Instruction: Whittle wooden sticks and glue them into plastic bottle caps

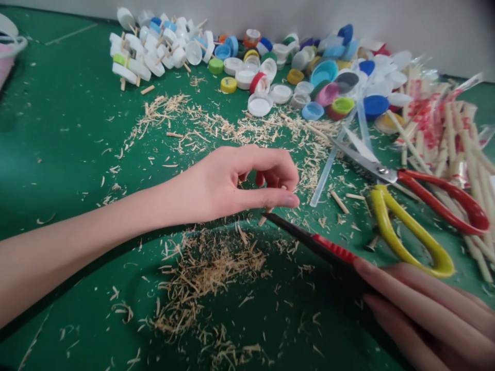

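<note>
Stick (262, 220): pinched by left hand (232, 185) thumb and fingers, lower end at the knife (313, 242) tip. Right hand (425, 309) has fingers wrapped on the knife. For clean shaving I'd go shallow, light strokes, thumb off the edge. Green surface (69, 165): shavings (209, 278) left of knife, caps (245, 79) beyond, scissors (390, 175) beyond right; pale wall (247, 14) farthest from knife.

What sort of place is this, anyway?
Probably an improvised craft workspace; whether at home or in a workshop, I can't tell. The signs are the wood shavings scattered about, the heaped plastic caps and the knife in use.
</note>
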A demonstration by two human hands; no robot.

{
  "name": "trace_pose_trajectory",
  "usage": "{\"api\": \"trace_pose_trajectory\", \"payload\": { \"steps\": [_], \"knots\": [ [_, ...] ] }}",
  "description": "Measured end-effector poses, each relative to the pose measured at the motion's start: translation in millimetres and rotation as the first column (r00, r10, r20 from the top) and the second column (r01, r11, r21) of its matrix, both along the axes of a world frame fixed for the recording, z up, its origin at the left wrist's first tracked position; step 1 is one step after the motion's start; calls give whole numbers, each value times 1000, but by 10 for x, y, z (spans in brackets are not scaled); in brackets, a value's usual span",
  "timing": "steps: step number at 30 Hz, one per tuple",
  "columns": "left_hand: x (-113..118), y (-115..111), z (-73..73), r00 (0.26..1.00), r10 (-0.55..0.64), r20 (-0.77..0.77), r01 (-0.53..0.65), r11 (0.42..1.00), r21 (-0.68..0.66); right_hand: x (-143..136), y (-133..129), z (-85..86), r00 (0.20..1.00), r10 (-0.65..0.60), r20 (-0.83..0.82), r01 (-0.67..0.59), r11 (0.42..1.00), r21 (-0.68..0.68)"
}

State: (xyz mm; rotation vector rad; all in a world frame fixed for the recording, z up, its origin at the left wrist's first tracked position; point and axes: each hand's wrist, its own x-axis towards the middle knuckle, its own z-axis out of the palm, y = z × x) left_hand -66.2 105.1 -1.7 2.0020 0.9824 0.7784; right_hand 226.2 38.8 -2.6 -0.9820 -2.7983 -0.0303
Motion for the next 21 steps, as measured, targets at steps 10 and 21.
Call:
{"api": "trace_pose_trajectory", "payload": {
  "steps": [10,21],
  "knots": [
    [8,-5,11,999,22,-29,-23,999,-28,1,-26,-19,1000,-18,-11,18,1000,-15],
    [1,-9,3,999,25,-20,-26,999,-27,-1,-47,-4,1000,-19,7,19,1000,14]
  ]
}}
